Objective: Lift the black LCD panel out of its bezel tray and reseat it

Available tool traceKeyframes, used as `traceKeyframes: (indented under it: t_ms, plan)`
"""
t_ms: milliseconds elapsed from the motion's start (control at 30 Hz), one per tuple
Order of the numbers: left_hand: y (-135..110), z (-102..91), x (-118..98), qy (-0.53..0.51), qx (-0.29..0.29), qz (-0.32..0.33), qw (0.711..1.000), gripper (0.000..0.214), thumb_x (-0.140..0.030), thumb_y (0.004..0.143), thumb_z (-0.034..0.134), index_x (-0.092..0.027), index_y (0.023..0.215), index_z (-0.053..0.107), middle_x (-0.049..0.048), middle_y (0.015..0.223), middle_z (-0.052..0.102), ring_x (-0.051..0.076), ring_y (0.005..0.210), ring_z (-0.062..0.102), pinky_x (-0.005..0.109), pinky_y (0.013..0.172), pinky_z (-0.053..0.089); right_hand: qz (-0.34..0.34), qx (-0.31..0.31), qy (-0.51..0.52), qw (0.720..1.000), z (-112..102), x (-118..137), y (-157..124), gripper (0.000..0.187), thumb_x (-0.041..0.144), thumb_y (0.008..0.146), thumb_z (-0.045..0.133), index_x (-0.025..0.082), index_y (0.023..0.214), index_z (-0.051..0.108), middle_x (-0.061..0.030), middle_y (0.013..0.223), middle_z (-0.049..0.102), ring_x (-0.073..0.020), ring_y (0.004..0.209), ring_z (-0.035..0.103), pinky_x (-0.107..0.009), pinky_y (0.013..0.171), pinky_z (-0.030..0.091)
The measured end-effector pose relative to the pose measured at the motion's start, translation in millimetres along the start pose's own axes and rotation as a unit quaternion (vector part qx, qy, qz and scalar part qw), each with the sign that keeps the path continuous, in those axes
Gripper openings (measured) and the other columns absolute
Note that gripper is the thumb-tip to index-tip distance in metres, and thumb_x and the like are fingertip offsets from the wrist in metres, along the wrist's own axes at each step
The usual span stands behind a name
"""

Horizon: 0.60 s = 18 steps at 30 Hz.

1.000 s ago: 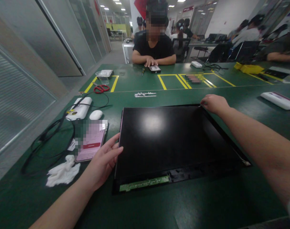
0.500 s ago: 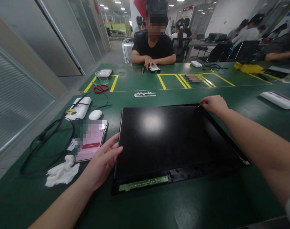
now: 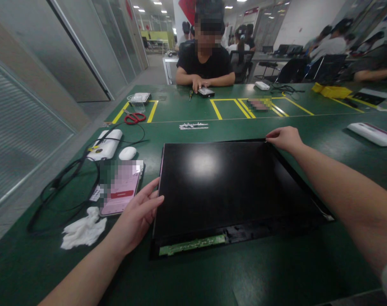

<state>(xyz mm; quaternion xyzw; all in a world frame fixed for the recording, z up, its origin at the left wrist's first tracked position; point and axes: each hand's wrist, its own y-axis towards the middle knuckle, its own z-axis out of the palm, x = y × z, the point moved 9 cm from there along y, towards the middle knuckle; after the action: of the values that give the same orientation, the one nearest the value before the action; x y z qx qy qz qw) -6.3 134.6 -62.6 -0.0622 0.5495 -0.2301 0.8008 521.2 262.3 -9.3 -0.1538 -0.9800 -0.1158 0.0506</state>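
Observation:
A large black display panel [image 3: 225, 187] lies flat on the green table [image 3: 212, 272], with a green circuit strip [image 3: 193, 245] showing along its near edge. My left hand [image 3: 136, 216] rests against the panel's left edge, fingers stretched out and apart. My right hand [image 3: 284, 138] is at the panel's far right corner, its fingers pinched together on the corner edge.
Left of the panel lie a phone [image 3: 121, 189], a white crumpled cloth [image 3: 83, 231], a white mouse [image 3: 128, 153], a white box [image 3: 105, 144] and black cables [image 3: 62, 182]. Red scissors [image 3: 134, 118] lie farther back. A person in black [image 3: 206, 63] sits across the table.

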Motion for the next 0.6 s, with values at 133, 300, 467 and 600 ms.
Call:
traceKeyframes:
  t_ms: [133, 300, 467, 600]
  plan:
    - [-0.2, 1.2, -2.3, 0.001, -0.007, 0.009, 1.000, 0.069, -0.017, 0.077, 0.094, -0.020, 0.142, 0.070, 0.0075, 0.106, 0.087, 0.022, 0.080, 0.084, 0.022, 0.070, 0.066, -0.019, -0.010, 0.009, 1.000, -0.5, 2.1, -0.6, 0.017, 0.022, 0.081, 0.069, 0.026, 0.087, 0.085, -0.0037, 0.084, 0.081, -0.0254, 0.089, 0.077, -0.037, 0.089, 0.060]
    - [-1.6, 1.7, -3.0, 0.003, -0.017, 0.008, 1.000, 0.070, -0.016, 0.076, 0.093, -0.019, 0.143, 0.069, 0.0078, 0.108, 0.087, 0.022, 0.082, 0.084, 0.022, 0.070, 0.066, -0.048, -0.015, 0.012, 0.999, -1.4, 9.4, -2.3, 0.028, 0.020, 0.081, 0.068, 0.025, 0.102, 0.085, -0.0060, 0.102, 0.083, -0.0269, 0.095, 0.077, -0.039, 0.087, 0.059]
    - [-2.0, 1.1, -2.8, 0.003, -0.016, 0.012, 1.000, 0.068, -0.017, 0.080, 0.090, -0.019, 0.144, 0.068, 0.0075, 0.107, 0.087, 0.021, 0.082, 0.084, 0.021, 0.070, 0.066, -0.060, -0.008, 0.016, 0.998, -0.5, 13.9, -4.1, 0.037, 0.013, 0.079, 0.063, 0.025, 0.107, 0.084, -0.0044, 0.099, 0.083, -0.0254, 0.094, 0.077, -0.038, 0.087, 0.059]
    - [-1.7, 2.7, -2.7, 0.002, -0.004, 0.009, 1.000, 0.071, -0.016, 0.081, 0.089, -0.019, 0.149, 0.065, 0.0082, 0.110, 0.087, 0.022, 0.085, 0.084, 0.021, 0.071, 0.066, -0.059, -0.006, 0.014, 0.998, -2.0, 15.8, -5.1, 0.037, 0.011, 0.077, 0.064, 0.026, 0.105, 0.083, -0.0044, 0.099, 0.083, -0.0273, 0.100, 0.077, -0.038, 0.089, 0.059]
